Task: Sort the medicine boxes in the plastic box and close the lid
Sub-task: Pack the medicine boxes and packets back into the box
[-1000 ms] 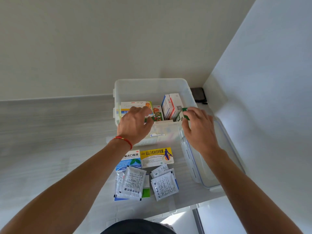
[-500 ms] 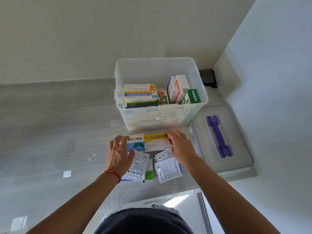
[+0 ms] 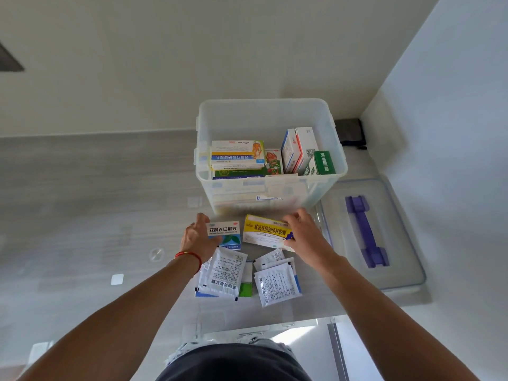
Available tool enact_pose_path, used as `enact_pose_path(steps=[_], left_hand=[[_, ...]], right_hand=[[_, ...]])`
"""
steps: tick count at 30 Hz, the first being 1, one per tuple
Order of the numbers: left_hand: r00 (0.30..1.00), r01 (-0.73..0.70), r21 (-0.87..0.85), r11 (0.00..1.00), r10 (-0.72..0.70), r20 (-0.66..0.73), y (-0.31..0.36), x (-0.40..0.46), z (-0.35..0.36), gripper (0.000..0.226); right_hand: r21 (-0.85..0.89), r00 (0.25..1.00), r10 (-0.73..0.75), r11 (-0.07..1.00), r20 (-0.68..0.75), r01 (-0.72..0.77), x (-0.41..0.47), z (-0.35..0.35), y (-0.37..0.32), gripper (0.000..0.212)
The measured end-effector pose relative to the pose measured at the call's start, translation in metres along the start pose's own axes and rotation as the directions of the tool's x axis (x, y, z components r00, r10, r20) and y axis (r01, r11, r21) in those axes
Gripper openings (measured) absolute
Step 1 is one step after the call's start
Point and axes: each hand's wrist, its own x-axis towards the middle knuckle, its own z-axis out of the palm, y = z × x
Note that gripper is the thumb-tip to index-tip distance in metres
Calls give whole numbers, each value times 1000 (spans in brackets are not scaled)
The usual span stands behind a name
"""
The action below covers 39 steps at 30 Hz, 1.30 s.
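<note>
A clear plastic box (image 3: 270, 111) stands open on the table, with several medicine boxes (image 3: 238, 155) stacked and upright inside. Just in front of it, my left hand (image 3: 198, 237) grips a white-and-blue medicine box (image 3: 226, 234) by its left end. My right hand (image 3: 303, 235) grips a yellow-and-white medicine box (image 3: 264, 232) by its right end, tilted slightly off the table. The clear lid (image 3: 401, 243) with a purple handle lies flat to the right of the plastic box.
Several white medicine sachets (image 3: 224, 273) and a second pile of sachets (image 3: 276, 281) lie on the table near me. A wall (image 3: 453, 133) rises close on the right. A dark object (image 3: 350, 132) sits in the back corner. The table's near edge is just below the sachets.
Both hands left the plastic box and came back toward me. Each has taken hold of a medicine box on the table, and the yellow box has lifted slightly.
</note>
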Motion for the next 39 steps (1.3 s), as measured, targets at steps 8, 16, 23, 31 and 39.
enact_pose_path(steps=[8,16,23,31,39], left_hand=[[979,-164,150,975,142,147,-3,9,-9,58],[960,-230,285,931,170,221,10,14,-6,76],[967,-227,287,930,181,181,4,7,-4,73],[986,-164,203,965,163,23,-8,2,-17,58],[994,-17,70,997,10,110,-11,-5,-16,63]], right_hand=[[165,981,-96,978,-170,125,-27,-93,-24,39],[514,873,232,857,-430,26,-10,-208,-51,22],[639,877,385,760,-289,-123,91,-179,-61,25],[653,904,397,644,161,-399,188,-122,-73,52],[438,971,233,868,59,-235,180,-129,-93,43]])
